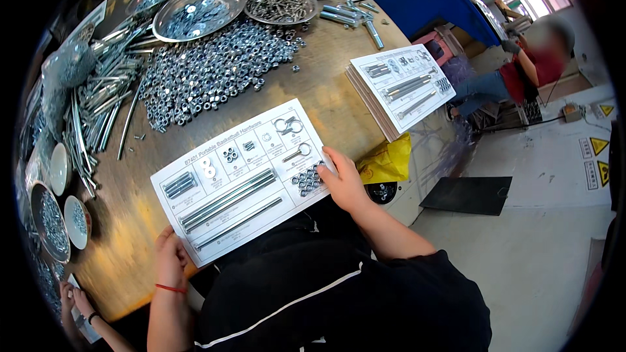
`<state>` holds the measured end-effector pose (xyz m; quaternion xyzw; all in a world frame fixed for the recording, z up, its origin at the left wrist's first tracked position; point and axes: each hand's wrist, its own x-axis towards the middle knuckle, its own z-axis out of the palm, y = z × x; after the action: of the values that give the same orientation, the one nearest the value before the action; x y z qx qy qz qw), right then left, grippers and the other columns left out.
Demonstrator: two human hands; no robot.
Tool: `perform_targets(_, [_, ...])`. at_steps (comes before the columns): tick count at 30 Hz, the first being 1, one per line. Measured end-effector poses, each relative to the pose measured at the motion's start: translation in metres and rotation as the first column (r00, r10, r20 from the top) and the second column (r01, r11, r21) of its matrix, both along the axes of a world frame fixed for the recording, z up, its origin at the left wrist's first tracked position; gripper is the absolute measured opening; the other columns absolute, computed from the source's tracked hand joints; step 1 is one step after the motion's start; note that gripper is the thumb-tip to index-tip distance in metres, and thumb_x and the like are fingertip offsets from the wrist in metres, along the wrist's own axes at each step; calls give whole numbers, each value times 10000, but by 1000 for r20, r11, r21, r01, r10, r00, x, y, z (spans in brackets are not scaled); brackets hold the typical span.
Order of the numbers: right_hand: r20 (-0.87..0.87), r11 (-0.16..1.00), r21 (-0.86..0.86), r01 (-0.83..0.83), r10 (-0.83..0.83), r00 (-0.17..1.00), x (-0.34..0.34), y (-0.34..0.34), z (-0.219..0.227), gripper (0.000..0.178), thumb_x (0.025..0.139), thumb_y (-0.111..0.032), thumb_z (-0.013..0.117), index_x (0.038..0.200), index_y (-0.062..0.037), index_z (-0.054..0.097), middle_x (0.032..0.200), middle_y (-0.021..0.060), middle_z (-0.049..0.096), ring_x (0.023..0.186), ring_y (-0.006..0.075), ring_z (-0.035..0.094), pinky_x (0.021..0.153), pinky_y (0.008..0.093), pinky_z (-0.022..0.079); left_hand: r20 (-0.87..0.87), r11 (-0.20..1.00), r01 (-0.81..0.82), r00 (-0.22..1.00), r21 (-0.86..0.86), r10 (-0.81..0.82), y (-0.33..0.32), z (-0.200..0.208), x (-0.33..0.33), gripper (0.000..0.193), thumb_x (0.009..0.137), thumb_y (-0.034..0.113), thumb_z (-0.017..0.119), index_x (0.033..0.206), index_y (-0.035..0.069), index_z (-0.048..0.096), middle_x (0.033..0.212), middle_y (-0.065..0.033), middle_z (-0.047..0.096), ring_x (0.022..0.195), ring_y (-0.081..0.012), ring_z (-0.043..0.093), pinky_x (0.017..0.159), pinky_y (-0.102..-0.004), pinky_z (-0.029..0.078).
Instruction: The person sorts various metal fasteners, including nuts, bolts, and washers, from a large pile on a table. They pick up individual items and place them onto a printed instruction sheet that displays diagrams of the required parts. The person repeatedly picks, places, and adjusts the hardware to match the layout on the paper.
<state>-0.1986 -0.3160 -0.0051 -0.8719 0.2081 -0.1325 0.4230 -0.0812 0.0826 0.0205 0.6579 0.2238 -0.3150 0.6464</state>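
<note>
A white hardware card is gripped at both ends in front of my body, slightly tilted. Its boxed sections show bolts, long rods, nuts, washers and rings; whether these are printed or real parts I cannot tell. My left hand is closed on the lower left corner, partly hidden by it. On the right edge, my right hand pinches the card, thumb on top near the nuts section. Beyond the card lies a big heap of hex nuts on the wooden table.
Long bolts are piled at the left, near small bowls. Round metal trays of washers and small parts stand behind the nuts. A stack of cards sits at the table's right edge, above a yellow bag. Co-workers' hands show at the left.
</note>
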Motion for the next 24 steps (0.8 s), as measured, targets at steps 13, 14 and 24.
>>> perform_targets(13, [91, 749, 660, 55, -153, 984, 24, -13, 2, 399, 900, -122, 650, 1240, 36, 514, 1174, 136, 587, 1017, 176, 585, 867, 303, 477, 34, 952, 271, 960, 141, -278, 15, 6, 21, 98, 997, 193, 491, 926, 128, 512, 631, 61, 385, 500, -53, 320, 433, -211, 239])
perform_targets(14, [114, 756, 653, 35, -144, 983, 28, -17, 9, 401, 900, -119, 650, 1243, 35, 513, 1167, 136, 595, 1013, 174, 590, 862, 301, 480, 58, 955, 269, 959, 128, -278, 11, 14, 20, 92, 995, 187, 488, 940, 120, 520, 632, 61, 387, 500, -52, 320, 435, -210, 240])
perform_targets(24, [215, 772, 633, 58, -247, 945, 14, -107, 102, 321, 936, -109, 617, 1215, 21, 524, 1075, 88, 597, 945, 127, 566, 833, 259, 459, 185, 901, 410, 905, -141, -383, -87, 108, 30, 159, 976, 90, 494, 1111, 43, 562, 722, 63, 435, 560, -34, 328, 476, -190, 258])
